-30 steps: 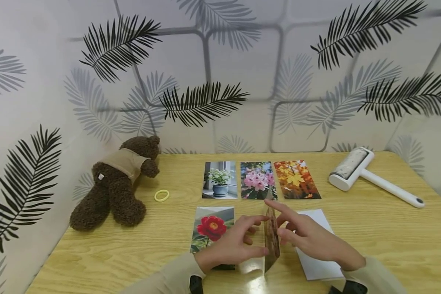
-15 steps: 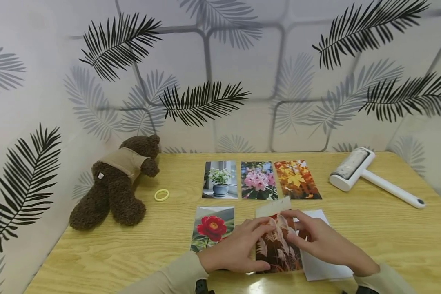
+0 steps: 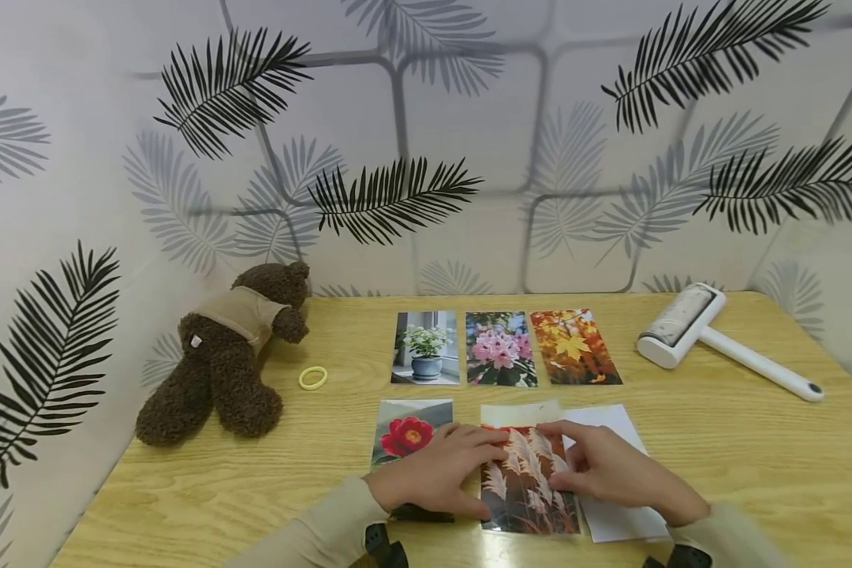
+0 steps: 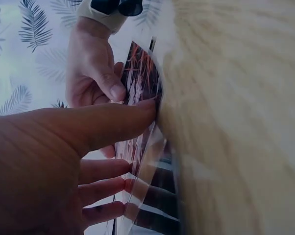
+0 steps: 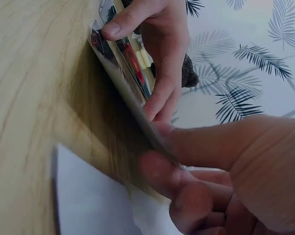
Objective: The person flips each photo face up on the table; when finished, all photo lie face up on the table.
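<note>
In the head view, a reed-grass photo card (image 3: 528, 509) lies near the table's front, with a pale strip of its clear sleeve (image 3: 518, 413) showing past the far end. My right hand (image 3: 607, 465) pinches the card's right edge between thumb and fingers; the right wrist view shows this edge (image 5: 133, 110) lifted off the wood. My left hand (image 3: 433, 477) rests at the left side, its extended thumb (image 4: 123, 122) and fingers touching the card. Partly covered by that hand is a red-flower photo card (image 3: 406, 435).
Behind lie three photo cards: a potted plant (image 3: 426, 351), pink blossoms (image 3: 498, 347) and autumn leaves (image 3: 575, 347). White cards (image 3: 625, 517) sit beside my right hand. A lint roller (image 3: 724, 339) is at right; a yellow ring (image 3: 313, 379) and teddy bear (image 3: 227, 355) are at left.
The reed-grass card stood on edge between both hands, then tipped down with its picture facing up. It has since shifted slightly left, and both hands have moved with it.
</note>
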### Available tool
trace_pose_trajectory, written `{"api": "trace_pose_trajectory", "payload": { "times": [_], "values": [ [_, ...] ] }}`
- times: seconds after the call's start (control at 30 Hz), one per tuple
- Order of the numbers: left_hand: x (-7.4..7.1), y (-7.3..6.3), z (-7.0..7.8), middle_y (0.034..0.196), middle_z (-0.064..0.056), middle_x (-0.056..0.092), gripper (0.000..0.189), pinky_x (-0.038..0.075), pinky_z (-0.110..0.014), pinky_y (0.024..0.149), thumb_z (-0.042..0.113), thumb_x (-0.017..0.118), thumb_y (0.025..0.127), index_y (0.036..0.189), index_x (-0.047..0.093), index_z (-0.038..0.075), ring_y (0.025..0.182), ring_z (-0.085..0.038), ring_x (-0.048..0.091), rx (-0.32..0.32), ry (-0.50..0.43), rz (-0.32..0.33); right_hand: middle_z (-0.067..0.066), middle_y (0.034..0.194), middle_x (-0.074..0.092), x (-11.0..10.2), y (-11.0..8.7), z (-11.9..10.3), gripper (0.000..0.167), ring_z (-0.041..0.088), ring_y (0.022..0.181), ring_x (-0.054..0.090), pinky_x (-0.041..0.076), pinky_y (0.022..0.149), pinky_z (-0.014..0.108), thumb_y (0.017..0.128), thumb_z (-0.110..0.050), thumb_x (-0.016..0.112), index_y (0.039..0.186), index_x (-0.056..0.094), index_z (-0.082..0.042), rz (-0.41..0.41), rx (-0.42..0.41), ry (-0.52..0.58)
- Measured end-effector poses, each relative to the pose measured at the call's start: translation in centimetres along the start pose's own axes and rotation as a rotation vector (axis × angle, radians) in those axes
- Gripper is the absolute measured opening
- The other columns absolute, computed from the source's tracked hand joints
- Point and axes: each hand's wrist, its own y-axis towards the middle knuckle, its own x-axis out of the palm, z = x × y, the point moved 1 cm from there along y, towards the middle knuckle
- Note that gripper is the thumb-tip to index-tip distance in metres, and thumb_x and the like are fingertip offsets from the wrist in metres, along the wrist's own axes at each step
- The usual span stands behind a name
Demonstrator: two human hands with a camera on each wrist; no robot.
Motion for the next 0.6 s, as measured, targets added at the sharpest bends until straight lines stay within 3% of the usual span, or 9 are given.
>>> {"api": "trace_pose_trajectory", "payload": {
  "times": [0.27,0.6],
  "values": [
    [-0.5,-0.5,-0.8,0.156,0.003,0.032,0.064,0.022,-0.048,0.113,0.041,0.071,0.086,0.141,0.048,0.018,0.140,-0.020,0.031,-0.018,-0.013,-0.007,-0.013,0.057,0.046,0.4,1.1,-0.3,0.058,-0.002,0.050,0.038,0.034,0.050,0.018,0.087,-0.022,0.072,0.134,0.050,0.003,0.019,0.000,-0.087],
    [-1.1,-0.8,-0.8,0.154,0.001,0.031,0.063,0.027,-0.045,0.109,0.041,0.072,0.085,0.139,0.047,0.019,0.137,-0.018,0.030,-0.050,0.015,-0.059,-0.012,0.055,0.046,0.8,1.9,-0.4,0.055,-0.001,0.047,0.038,0.033,0.049,0.018,0.087,-0.022,0.072,0.134,0.052,-0.001,-0.007,0.011,-0.112]
  ]
}}
